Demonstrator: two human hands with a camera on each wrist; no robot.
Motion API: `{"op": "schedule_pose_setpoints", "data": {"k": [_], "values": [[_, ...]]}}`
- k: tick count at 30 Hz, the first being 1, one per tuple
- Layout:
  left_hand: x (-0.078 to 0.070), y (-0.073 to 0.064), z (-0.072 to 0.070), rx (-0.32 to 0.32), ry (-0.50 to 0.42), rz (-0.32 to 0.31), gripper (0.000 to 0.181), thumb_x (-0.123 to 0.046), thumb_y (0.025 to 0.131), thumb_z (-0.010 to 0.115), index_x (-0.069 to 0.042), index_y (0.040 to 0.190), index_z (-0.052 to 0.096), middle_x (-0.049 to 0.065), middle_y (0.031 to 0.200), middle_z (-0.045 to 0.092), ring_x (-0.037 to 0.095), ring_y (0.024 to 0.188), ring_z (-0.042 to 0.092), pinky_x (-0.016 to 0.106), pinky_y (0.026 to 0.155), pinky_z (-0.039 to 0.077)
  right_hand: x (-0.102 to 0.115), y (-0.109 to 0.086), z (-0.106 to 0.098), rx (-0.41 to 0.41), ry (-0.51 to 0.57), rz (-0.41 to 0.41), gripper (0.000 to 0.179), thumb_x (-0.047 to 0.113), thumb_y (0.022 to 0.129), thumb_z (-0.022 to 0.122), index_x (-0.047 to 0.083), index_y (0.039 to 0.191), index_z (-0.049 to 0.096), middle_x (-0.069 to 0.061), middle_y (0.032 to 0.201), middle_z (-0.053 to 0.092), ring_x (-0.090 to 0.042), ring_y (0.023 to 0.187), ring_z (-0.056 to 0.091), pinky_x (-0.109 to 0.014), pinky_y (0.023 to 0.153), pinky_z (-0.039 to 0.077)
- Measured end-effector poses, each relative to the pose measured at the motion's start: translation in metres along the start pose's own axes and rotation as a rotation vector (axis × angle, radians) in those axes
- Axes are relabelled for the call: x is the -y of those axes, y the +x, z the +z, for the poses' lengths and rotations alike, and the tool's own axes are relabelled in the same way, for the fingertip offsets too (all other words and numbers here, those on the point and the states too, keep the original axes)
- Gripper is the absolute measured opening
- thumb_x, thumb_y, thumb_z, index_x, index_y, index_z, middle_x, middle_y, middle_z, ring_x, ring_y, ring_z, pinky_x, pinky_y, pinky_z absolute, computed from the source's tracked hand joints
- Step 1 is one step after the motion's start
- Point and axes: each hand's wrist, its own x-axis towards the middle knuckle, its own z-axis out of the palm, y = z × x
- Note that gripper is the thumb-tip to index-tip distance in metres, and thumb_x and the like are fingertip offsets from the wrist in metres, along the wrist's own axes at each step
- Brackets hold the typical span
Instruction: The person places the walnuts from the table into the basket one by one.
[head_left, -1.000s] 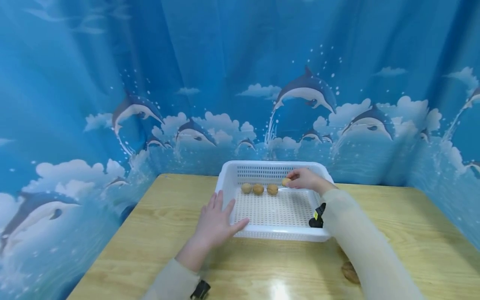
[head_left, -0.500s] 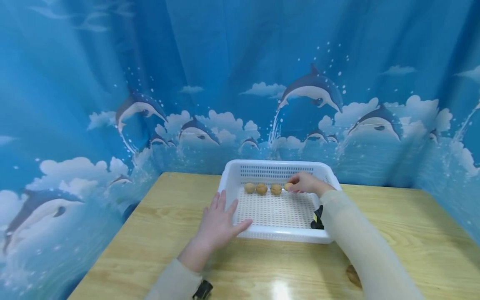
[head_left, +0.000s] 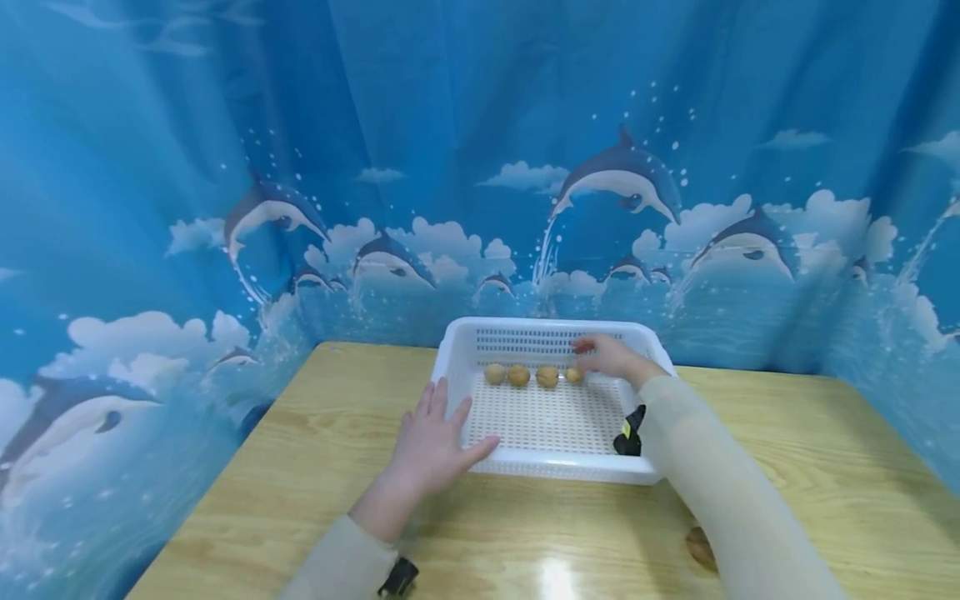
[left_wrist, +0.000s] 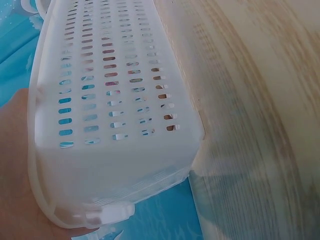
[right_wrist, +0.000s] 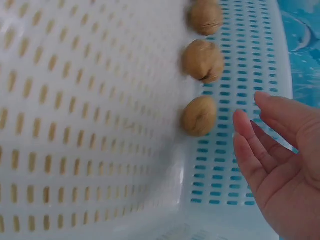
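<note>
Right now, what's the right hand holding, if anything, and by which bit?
Nothing: the right hand is apart from the nearest walnut, which sits in the white basket.

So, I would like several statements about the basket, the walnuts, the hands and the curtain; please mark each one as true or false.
1. Four walnuts lie in a row in the white basket. True.
2. The right hand grips a walnut. False: it holds nothing.
3. The left hand is at the basket's left end. True.
4. The basket stands on the table. True.
5. The curtain shows boats. False: it shows dolphins.
</note>
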Motion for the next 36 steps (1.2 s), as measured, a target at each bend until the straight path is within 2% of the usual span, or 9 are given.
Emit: {"op": "schedule_pose_setpoints", "data": {"k": [7,13,17,23,31,36], "values": [[0.001,-0.001,-0.002,0.002,0.000,0.011,0.084,-0.073,0.084,0.037,-0.012,0.142,0.040,0.021,0.153,0.010,0.040,0.139,0.006,0.064,0.103,0.019,0.017,-0.014,-0.025,-0.023,0.071,-0.035,0.057,0.026,0.093,0.058,0.007,0.142,0.037,-0.019,0.139,0.042,-0.035,0.124,0.043,-0.049,0.096,0.042],[0.000,-0.002,-0.002,0.003,-0.001,0.007,0.083,-0.072,0.085,0.038,-0.012,0.142,0.041,0.021,0.153,0.011,0.040,0.139,0.006,0.064,0.104,0.016,0.025,-0.041,-0.047,-0.022,0.108,-0.070,0.069,0.040,0.089,0.061,0.008,0.144,0.034,-0.016,0.141,0.041,-0.034,0.126,0.041,-0.052,0.100,0.037],[-0.001,-0.002,-0.002,0.006,-0.020,0.005,0.082,-0.071,0.085,0.039,-0.011,0.142,0.041,0.021,0.153,0.010,0.039,0.139,0.005,0.064,0.105,0.014,0.022,-0.063,-0.057,0.016,0.115,-0.107,0.067,0.039,0.091,0.059,0.006,0.144,0.032,-0.017,0.141,0.040,-0.035,0.128,0.039,-0.053,0.100,0.036],[0.000,-0.003,-0.003,0.009,-0.020,0.002,0.084,-0.073,0.084,0.038,-0.012,0.142,0.041,0.020,0.153,0.009,0.039,0.139,0.004,0.065,0.104,0.011,0.011,-0.101,-0.057,0.039,0.132,-0.132,0.069,0.041,0.090,0.059,0.005,0.143,0.034,-0.019,0.141,0.041,-0.037,0.129,0.037,-0.054,0.099,0.037],[-0.001,-0.002,-0.002,0.013,-0.018,0.010,0.084,-0.073,0.084,0.038,-0.012,0.142,0.041,0.021,0.153,0.009,0.039,0.139,0.004,0.064,0.105,0.010,-0.011,-0.147,-0.057,-0.044,0.187,-0.149,0.062,0.033,0.094,0.056,0.002,0.143,0.032,-0.021,0.139,0.042,-0.040,0.124,0.042,-0.057,0.095,0.039],[-0.001,0.000,-0.002,0.025,-0.019,-0.002,0.082,-0.070,0.085,0.041,-0.012,0.142,0.040,0.021,0.153,0.008,0.038,0.139,0.002,0.063,0.106,0.010,-0.020,-0.170,-0.055,-0.056,0.205,-0.154,0.058,0.027,0.095,0.054,-0.001,0.141,0.033,-0.023,0.138,0.043,-0.039,0.119,0.048,-0.060,0.094,0.038]]}}
